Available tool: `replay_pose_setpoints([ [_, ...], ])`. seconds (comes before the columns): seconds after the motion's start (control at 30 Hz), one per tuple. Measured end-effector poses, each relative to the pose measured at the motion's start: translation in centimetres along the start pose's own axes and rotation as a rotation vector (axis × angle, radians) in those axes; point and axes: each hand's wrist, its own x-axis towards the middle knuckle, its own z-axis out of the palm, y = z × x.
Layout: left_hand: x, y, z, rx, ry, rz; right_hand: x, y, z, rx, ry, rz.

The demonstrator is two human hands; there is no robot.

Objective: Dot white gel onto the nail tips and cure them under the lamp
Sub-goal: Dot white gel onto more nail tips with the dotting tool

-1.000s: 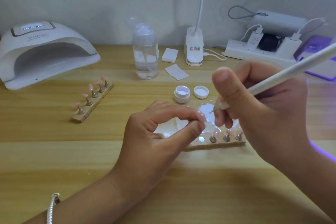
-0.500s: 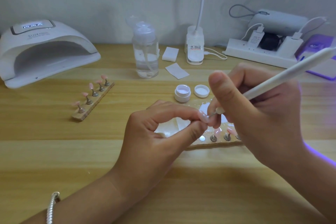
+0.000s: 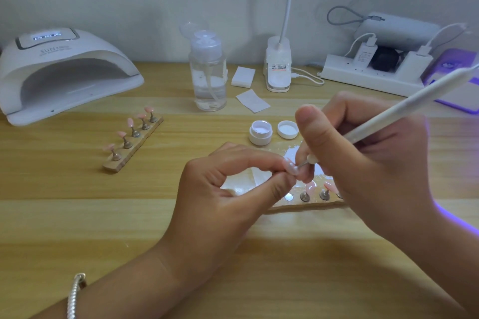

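1. Two hands work near the middle of the wooden surface. The left hand pinches one pink nail tip between thumb and forefinger, lifted clear of the surface.
2. The right hand grips a white dotting pen like a pencil. Its fine metal point lies against the pinched nail tip.
3. Just behind the hands stands a small white pot, open, with pale white gel filling it close to the rim. Its lid lies just to the right of it, hollow side up.
4. Farther back a clear pump bottle stands upright with its flip cap raised. It is partly filled with clear liquid, and a tube runs down inside.
5. At the rear left sits the curing lamp, its arched mouth facing the front of the surface and the display on top lit.
6. Between that lamp and the hands, a wooden strip carries five pink tips on small metal stands.
7. A second strip lies beneath the hands. It shows one bare metal disc and two stands with pink tips; the right hand hides the rest.
8. Along the rear edge are a stack of white pads, a desk lamp base and a power strip with plugs in it.
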Motion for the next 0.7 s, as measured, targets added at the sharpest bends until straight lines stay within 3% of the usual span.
replay_pose_setpoints([
  [0.7, -0.03, -0.24, 0.00, -0.007, 0.006, 0.013, 0.02, -0.14, -0.04, -0.009, -0.015, 0.006],
])
